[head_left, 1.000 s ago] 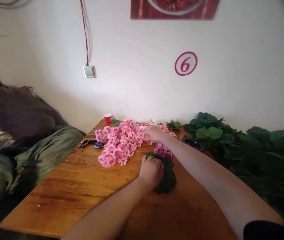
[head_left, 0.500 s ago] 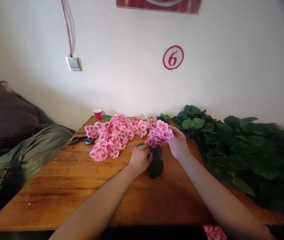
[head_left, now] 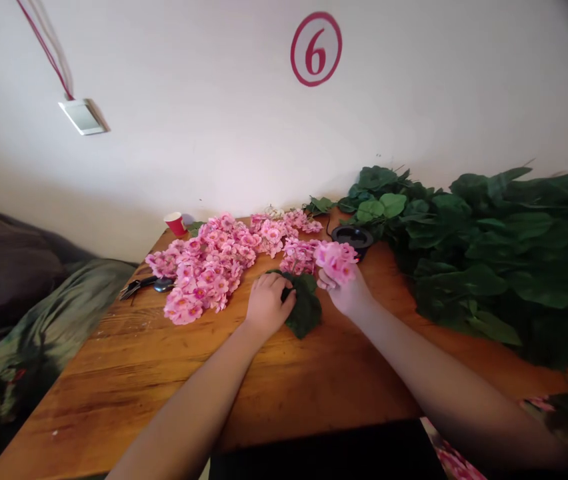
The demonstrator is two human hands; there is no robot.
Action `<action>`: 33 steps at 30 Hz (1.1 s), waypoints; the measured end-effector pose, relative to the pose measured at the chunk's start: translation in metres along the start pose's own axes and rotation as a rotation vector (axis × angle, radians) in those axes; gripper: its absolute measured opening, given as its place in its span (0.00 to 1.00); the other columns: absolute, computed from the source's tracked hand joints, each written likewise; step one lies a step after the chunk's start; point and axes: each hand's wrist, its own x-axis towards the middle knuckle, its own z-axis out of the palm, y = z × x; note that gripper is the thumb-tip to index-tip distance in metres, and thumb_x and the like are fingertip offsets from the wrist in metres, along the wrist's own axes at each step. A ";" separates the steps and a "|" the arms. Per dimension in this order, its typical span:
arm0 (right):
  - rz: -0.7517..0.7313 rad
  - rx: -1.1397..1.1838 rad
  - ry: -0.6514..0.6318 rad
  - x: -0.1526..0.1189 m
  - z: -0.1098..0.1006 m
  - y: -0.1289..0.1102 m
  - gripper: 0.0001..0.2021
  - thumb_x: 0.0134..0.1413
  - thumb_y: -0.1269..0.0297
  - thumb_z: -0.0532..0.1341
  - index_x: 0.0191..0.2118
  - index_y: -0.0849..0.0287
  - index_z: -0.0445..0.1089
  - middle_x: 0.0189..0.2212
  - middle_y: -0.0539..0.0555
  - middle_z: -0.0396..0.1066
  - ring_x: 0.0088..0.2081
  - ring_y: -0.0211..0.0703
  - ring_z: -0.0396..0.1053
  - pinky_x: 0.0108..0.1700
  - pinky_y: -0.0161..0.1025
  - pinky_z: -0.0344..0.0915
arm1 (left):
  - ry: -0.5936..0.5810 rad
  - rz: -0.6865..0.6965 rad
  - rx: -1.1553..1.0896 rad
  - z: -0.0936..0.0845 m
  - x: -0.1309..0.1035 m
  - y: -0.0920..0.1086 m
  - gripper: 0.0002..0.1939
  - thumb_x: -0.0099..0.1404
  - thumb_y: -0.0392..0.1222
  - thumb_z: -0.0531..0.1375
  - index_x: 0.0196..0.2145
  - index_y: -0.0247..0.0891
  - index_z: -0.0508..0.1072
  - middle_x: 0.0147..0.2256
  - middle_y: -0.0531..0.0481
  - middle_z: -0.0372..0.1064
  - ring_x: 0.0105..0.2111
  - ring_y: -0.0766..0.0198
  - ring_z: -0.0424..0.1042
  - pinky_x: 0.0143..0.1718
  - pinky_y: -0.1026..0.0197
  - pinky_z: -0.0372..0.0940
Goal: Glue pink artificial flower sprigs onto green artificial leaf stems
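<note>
- Clamping a pink flower sprig [head_left: 337,260] in the fingers of the right hand [head_left: 351,293], above the table [head_left: 139,373].
- Facing its blooms upward; with the stem hidden in the grip, impossible to tell its long axis.
- Bending the fingers of the left hand [head_left: 265,305] over a dark green leaf [head_left: 306,313]; impossible to tell whether pinching or only pressing.
- Stretching lengthwise from far left to near right, between both hands.
- Farther out, past a pink flower pile [head_left: 214,260]: left, a red cup [head_left: 175,225]; right, a green leaf heap [head_left: 494,247].
</note>
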 end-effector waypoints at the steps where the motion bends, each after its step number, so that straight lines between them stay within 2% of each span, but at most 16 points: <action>1: 0.040 0.092 -0.030 -0.002 -0.001 -0.004 0.16 0.50 0.49 0.57 0.24 0.53 0.52 0.16 0.46 0.50 0.19 0.39 0.52 0.24 0.39 0.59 | 0.013 0.011 -0.006 -0.001 0.000 0.001 0.04 0.65 0.40 0.62 0.38 0.39 0.74 0.39 0.47 0.72 0.44 0.54 0.70 0.46 0.52 0.62; 3: 0.127 0.294 -0.055 -0.006 0.003 -0.009 0.21 0.51 0.49 0.58 0.22 0.54 0.46 0.16 0.44 0.42 0.18 0.36 0.45 0.22 0.37 0.55 | 0.061 0.032 -0.036 -0.004 -0.001 0.003 0.04 0.67 0.40 0.60 0.38 0.39 0.74 0.39 0.47 0.73 0.44 0.55 0.70 0.46 0.52 0.62; 4: 0.168 0.363 -0.059 -0.009 0.007 -0.010 0.22 0.50 0.49 0.60 0.22 0.54 0.46 0.16 0.44 0.42 0.18 0.35 0.44 0.22 0.36 0.55 | 0.096 0.045 -0.056 -0.006 -0.001 0.004 0.04 0.68 0.40 0.59 0.38 0.39 0.74 0.39 0.47 0.73 0.44 0.55 0.70 0.47 0.52 0.62; 6: 0.230 0.412 -0.058 -0.015 0.017 -0.010 0.20 0.47 0.53 0.65 0.23 0.54 0.51 0.18 0.44 0.47 0.19 0.35 0.48 0.22 0.36 0.56 | 0.174 0.087 -0.096 -0.012 -0.001 0.007 0.05 0.68 0.41 0.59 0.39 0.39 0.73 0.40 0.46 0.74 0.45 0.56 0.71 0.48 0.51 0.63; 9: 0.252 0.421 -0.089 -0.025 0.033 -0.002 0.13 0.41 0.61 0.69 0.29 0.54 0.64 0.23 0.48 0.60 0.24 0.38 0.56 0.25 0.36 0.59 | 0.278 0.226 -0.128 -0.018 -0.001 0.010 0.10 0.65 0.44 0.63 0.43 0.39 0.74 0.43 0.45 0.74 0.46 0.55 0.71 0.50 0.50 0.65; 11: 0.221 0.422 -0.156 -0.030 0.038 0.003 0.12 0.42 0.61 0.70 0.35 0.54 0.71 0.31 0.51 0.68 0.30 0.41 0.63 0.31 0.38 0.63 | 0.355 0.309 -0.117 -0.020 -0.002 0.011 0.11 0.63 0.43 0.64 0.42 0.38 0.74 0.43 0.44 0.75 0.46 0.53 0.71 0.49 0.50 0.66; 14: 0.184 0.421 -0.247 -0.033 0.039 0.007 0.10 0.45 0.62 0.70 0.36 0.55 0.74 0.33 0.52 0.69 0.33 0.42 0.64 0.35 0.38 0.63 | 0.416 0.297 -0.081 -0.020 -0.004 0.013 0.05 0.65 0.38 0.61 0.40 0.38 0.75 0.41 0.44 0.75 0.44 0.53 0.72 0.47 0.50 0.67; 19: 0.290 0.481 -0.235 -0.033 0.038 0.004 0.11 0.43 0.65 0.72 0.34 0.56 0.73 0.27 0.49 0.66 0.27 0.37 0.60 0.28 0.34 0.60 | 0.419 0.242 -0.056 -0.021 -0.006 0.016 0.04 0.68 0.37 0.59 0.39 0.38 0.74 0.39 0.44 0.75 0.42 0.54 0.72 0.44 0.52 0.67; 23: 0.357 0.532 -0.235 -0.031 0.037 0.002 0.10 0.46 0.65 0.71 0.32 0.58 0.69 0.23 0.47 0.64 0.24 0.36 0.59 0.27 0.34 0.59 | 0.416 0.206 -0.046 -0.023 -0.005 0.019 0.04 0.70 0.37 0.57 0.40 0.37 0.71 0.39 0.43 0.74 0.42 0.54 0.71 0.43 0.52 0.66; 26: 0.318 0.594 -0.222 -0.025 0.034 -0.001 0.13 0.47 0.64 0.70 0.39 0.57 0.69 0.27 0.48 0.67 0.27 0.37 0.62 0.27 0.34 0.60 | 0.431 0.188 -0.038 -0.026 -0.004 0.020 0.03 0.70 0.38 0.57 0.40 0.37 0.69 0.39 0.43 0.72 0.42 0.54 0.70 0.43 0.53 0.64; 29: 0.206 0.657 -0.122 -0.018 0.027 -0.006 0.17 0.44 0.58 0.71 0.40 0.55 0.69 0.28 0.47 0.66 0.26 0.38 0.62 0.25 0.34 0.58 | 0.420 0.172 -0.073 -0.028 -0.004 0.021 0.02 0.70 0.38 0.57 0.37 0.38 0.67 0.36 0.46 0.69 0.39 0.57 0.68 0.41 0.55 0.63; 33: 0.039 0.616 -0.052 -0.015 0.024 -0.011 0.19 0.50 0.45 0.66 0.35 0.55 0.67 0.27 0.48 0.62 0.24 0.36 0.56 0.23 0.34 0.56 | 0.285 0.185 -0.196 -0.029 -0.006 0.023 0.06 0.69 0.39 0.57 0.33 0.39 0.64 0.31 0.50 0.66 0.33 0.61 0.67 0.36 0.59 0.62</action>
